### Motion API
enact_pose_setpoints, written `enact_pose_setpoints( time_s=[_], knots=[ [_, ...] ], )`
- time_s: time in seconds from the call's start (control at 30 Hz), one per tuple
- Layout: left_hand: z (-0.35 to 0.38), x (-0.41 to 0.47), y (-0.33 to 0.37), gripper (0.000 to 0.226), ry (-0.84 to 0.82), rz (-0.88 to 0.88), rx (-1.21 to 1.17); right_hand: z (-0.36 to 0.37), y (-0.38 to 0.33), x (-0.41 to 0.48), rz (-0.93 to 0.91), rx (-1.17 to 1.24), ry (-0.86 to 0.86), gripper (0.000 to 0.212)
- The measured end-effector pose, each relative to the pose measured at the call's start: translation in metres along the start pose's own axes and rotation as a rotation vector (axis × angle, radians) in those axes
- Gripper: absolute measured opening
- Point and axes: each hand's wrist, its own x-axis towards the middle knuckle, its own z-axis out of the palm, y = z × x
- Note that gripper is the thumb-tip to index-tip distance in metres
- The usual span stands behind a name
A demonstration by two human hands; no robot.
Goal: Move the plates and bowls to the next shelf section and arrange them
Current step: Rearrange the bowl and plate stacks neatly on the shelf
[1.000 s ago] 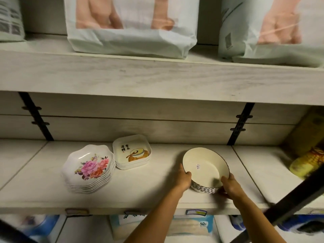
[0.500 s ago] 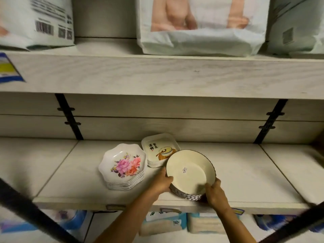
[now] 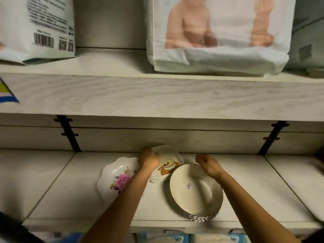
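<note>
A stack of cream bowls (image 3: 196, 192) with black-and-white patterned sides stands near the front edge of the middle shelf section (image 3: 254, 190). Behind it on the left lies a stack of square plates (image 3: 168, 170) with a brown drawing. Left of those sits a stack of scalloped plates (image 3: 116, 178) with pink flowers. My left hand (image 3: 149, 160) lies over the far left corner of the square plates, its fingers curled round their edge. My right hand (image 3: 207, 164) hovers past the bowls' far rim with loosely curled fingers, holding nothing.
Black brackets (image 3: 69, 135) (image 3: 270, 137) mark the section's sides. The upper shelf board (image 3: 157, 95) overhangs close above and carries large soft packs (image 3: 219, 35). Packaged goods (image 3: 177, 238) show below the shelf's front edge.
Both hands have let go of the bowls, which now stand on the shelf. My left hand has moved back onto the square plates and my right hand has risen past the bowls' far rim.
</note>
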Motion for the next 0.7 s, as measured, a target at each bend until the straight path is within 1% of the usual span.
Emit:
enact_pose_setpoints(
  time_s=[0.07,0.17,0.2,0.27,0.3,0.37,0.43,0.47,0.5,0.57,0.6,0.67,0.7],
  knots=[
    [0.003,0.014,-0.006,0.032,0.005,-0.052,0.154,0.006,-0.005,0.022,0.019,-0.027,-0.064,0.037],
    [0.009,0.028,-0.012,0.021,0.013,-0.011,0.398,0.020,-0.005,0.046,0.058,-0.066,-0.159,0.037],
    [0.009,0.033,-0.013,0.021,0.027,0.013,0.473,0.025,-0.005,0.051,0.068,-0.086,-0.190,0.034],
    [0.006,0.043,-0.016,0.023,0.046,0.036,0.546,0.033,-0.005,0.062,0.084,-0.113,-0.239,0.030],
    [0.004,0.049,-0.018,0.026,0.026,0.024,0.555,0.036,-0.006,0.067,0.085,-0.132,-0.259,0.030],
    [0.002,0.058,-0.022,0.027,-0.090,-0.014,0.545,0.040,-0.007,0.074,0.086,-0.170,-0.306,0.037],
    [0.002,0.065,-0.026,0.018,-0.234,-0.051,0.514,0.041,-0.010,0.080,0.081,-0.202,-0.364,0.045],
    [0.002,0.068,-0.026,0.016,-0.268,-0.061,0.518,0.041,-0.012,0.082,0.070,-0.222,-0.396,0.050],
    [0.003,0.071,-0.027,0.016,-0.285,-0.063,0.525,0.042,-0.014,0.085,0.057,-0.247,-0.419,0.055],
    [0.003,0.073,-0.028,0.024,-0.316,-0.079,0.537,0.045,-0.016,0.088,0.037,-0.287,-0.429,0.057],
    [0.004,0.073,-0.029,0.024,-0.326,-0.092,0.525,0.048,-0.015,0.090,0.032,-0.292,-0.420,0.057],
    [0.005,0.073,-0.029,0.016,-0.333,-0.103,0.499,0.052,-0.012,0.093,0.015,-0.294,-0.395,0.056],
    [0.005,0.073,-0.030,0.017,-0.324,-0.110,0.489,0.053,-0.011,0.094,0.011,-0.298,-0.391,0.055]
  ],
)
